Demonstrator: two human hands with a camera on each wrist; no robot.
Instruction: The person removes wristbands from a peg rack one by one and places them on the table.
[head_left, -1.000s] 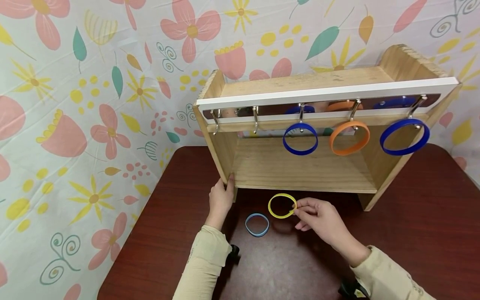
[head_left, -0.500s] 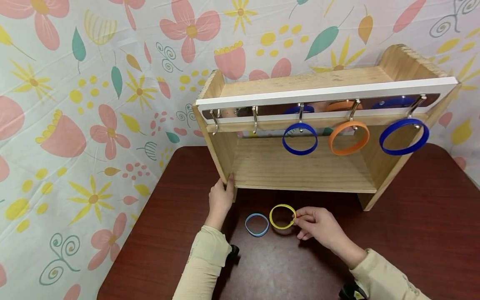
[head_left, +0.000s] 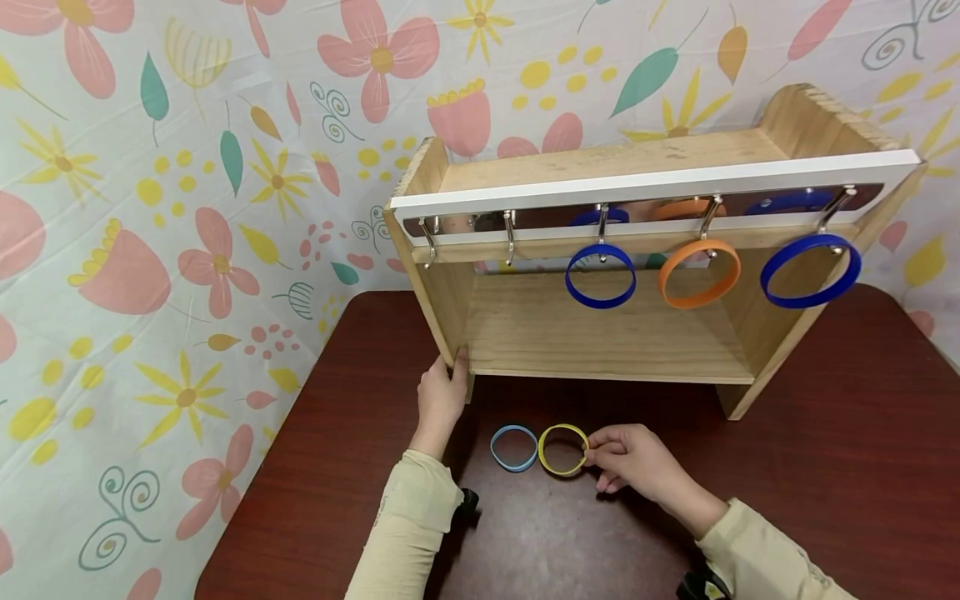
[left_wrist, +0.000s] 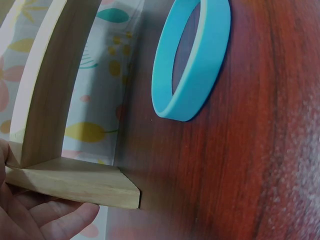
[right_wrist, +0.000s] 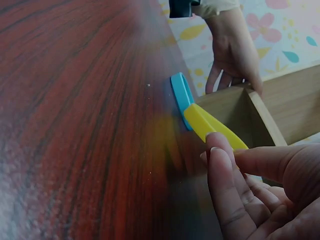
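Here's the right hand, thumb and fingertips pinching the yellow band by its right edge, down low at the red-brown table; whether band meets wood, I can't tell. Just beside it, the light-blue band lies on the tabletop. Across goes the eye to the left hand, gripping the wooden rack at its lower left side. And up front on the hooks: a dark-blue band, an orange band, another dark-blue one! Flowered cloth hangs behind.
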